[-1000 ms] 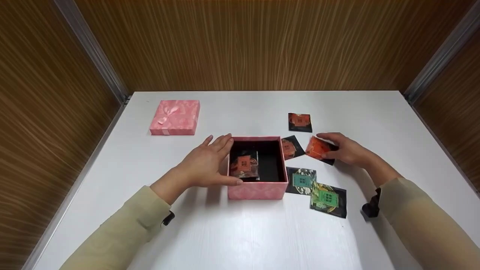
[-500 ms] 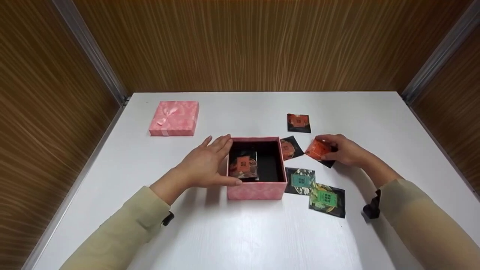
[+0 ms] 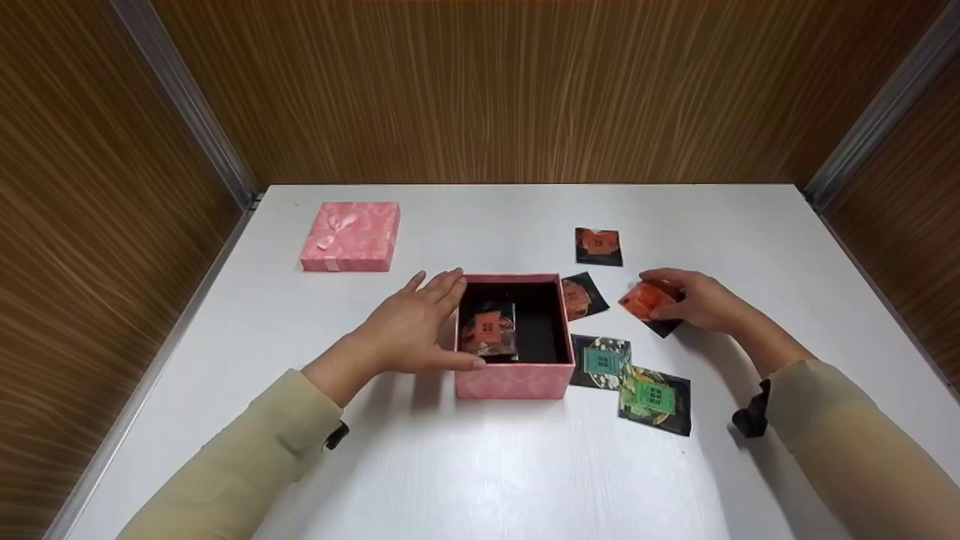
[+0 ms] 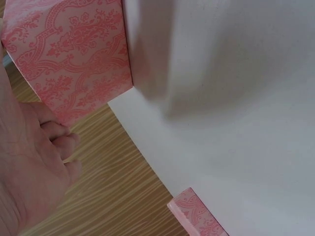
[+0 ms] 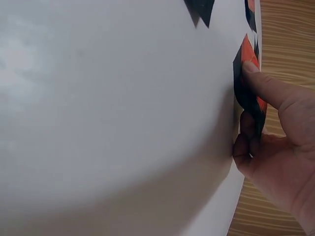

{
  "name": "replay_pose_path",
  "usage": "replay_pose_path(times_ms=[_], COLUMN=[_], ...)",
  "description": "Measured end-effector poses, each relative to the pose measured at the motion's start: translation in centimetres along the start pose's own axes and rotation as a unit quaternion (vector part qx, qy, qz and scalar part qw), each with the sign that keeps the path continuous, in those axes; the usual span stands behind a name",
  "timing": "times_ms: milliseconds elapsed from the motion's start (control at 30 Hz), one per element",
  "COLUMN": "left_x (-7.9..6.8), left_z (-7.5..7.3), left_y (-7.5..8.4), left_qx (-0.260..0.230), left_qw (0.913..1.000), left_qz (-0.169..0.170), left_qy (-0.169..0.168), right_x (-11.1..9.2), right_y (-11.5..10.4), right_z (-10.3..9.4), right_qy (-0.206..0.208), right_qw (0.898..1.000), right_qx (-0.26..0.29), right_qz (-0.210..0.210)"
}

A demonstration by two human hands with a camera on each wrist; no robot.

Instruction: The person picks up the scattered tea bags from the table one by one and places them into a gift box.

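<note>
Grip: right hand (image 5: 283,152), curled fingers (image 5: 246,126) below packet (image 5: 247,97), right-wrist view only

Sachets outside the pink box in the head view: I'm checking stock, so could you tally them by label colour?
Orange-red: 3 (the held sachet in the right hand, the far sachet, and the middle sachet by the pink box)
Teal: 1 (the teal-label sachet)
Green: 1 (the green-label sachet)
Total: 5
</note>
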State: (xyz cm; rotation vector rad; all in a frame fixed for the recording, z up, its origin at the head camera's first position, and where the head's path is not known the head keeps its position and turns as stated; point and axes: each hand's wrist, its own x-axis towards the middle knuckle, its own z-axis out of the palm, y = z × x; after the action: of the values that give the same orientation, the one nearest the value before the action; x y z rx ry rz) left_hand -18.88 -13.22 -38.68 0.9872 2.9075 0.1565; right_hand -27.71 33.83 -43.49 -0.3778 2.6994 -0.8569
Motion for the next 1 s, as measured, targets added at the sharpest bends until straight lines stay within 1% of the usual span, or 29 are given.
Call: replay_pose_path(times_ms=[133, 300, 400, 533, 633, 733, 1000], left_x=[0.0, 0.0, -0.1, 0.0, 0.0, 0.0, 0.0], left_z=[0.1, 0.0, 0.0, 0.0, -0.1, -0.1, 0.0], left_y=[0.0, 0.0, 0.0, 0.0, 0.0, 0.0, 0.0], left_qx=[0.002, 0.001, 0.001, 0.003, 0.003, 0.004, -0.002], left_qw=[1.0, 1.0, 1.0, 1.0, 1.0, 1.0, 1.0], left_qz=[0.003, 0.003, 0.002, 0.002, 0.003, 0.005, 0.004], left_qy=[0.006, 0.003, 0.001, -0.001, 0.001, 0.003, 0.003], right_x=[-0.3, -0.7, -1.1, -1.6, -1.9, -2.1, -2.2], right_y=[0.2, 0.2, 0.1, -0.4, -1.0, -1.7, -4.1], right_z=[-0.5, -1.3, -1.7, -2.4, -2.9, -3.1, -3.0], right_qy=[-0.001, 0.011, 0.019, 0.017, 0.022, 0.037, 0.072], right_qw=[1.0, 1.0, 0.999, 0.999, 0.998, 0.998, 0.993], right_qx=[-0.003, -0.006, 0.006, 0.038, 0.053, 0.055, 0.088], right_qz=[0.015, 0.028, 0.028, 0.031, 0.024, 0.009, -0.025])
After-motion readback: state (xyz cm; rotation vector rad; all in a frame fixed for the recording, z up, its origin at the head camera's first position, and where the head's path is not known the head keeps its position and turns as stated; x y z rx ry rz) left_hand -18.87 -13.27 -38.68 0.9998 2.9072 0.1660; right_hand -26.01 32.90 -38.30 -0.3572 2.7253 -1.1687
